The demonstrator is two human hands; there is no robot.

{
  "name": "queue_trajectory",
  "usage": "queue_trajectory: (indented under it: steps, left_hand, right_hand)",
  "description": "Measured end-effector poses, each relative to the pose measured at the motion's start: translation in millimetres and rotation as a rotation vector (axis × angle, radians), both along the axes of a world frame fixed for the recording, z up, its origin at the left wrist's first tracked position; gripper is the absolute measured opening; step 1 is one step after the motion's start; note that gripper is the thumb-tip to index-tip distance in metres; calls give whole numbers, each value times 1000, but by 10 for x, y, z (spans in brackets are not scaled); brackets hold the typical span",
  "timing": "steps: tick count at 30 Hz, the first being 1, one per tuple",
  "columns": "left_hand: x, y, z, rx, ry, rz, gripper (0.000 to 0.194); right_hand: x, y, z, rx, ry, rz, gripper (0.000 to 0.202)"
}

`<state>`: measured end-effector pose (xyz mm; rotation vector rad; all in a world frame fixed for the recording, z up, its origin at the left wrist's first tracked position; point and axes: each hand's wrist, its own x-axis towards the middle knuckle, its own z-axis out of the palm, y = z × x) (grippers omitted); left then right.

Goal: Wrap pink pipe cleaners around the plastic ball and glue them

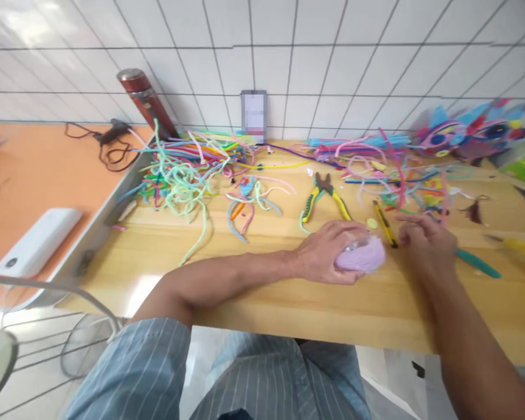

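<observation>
Head view: left hand [321,252] grasps 1 lilac ball [364,256] — right hand [431,245], grip unclear, beside 1 cutter [384,223].

Left fingers [342,228] around lilac bundle [368,256], right fingers [421,224] beside yellow cutter [384,223], pliers [322,183] beyond

2 hands [321,251] [429,242], 1 flask [147,102], pliers [322,182] (1 pr.)
</observation>
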<state>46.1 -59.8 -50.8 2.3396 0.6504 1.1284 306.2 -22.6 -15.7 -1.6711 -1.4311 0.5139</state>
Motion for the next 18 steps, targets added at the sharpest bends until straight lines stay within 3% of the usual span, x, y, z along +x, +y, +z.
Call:
queue_trajectory:
  steps: [7,12,18]
  left_hand:
    - [27,7,-39,28,38,19,74]
    - [32,50,-18,-9,59,82,78]
    - [0,76,46,-50,62,103,80]
  right_hand:
    - [-81,-44,50,87,-31,13,23]
    - [-187,-80,137,39,-17,35,22]
    - [-101,-70,125,57,-12,-3,24]
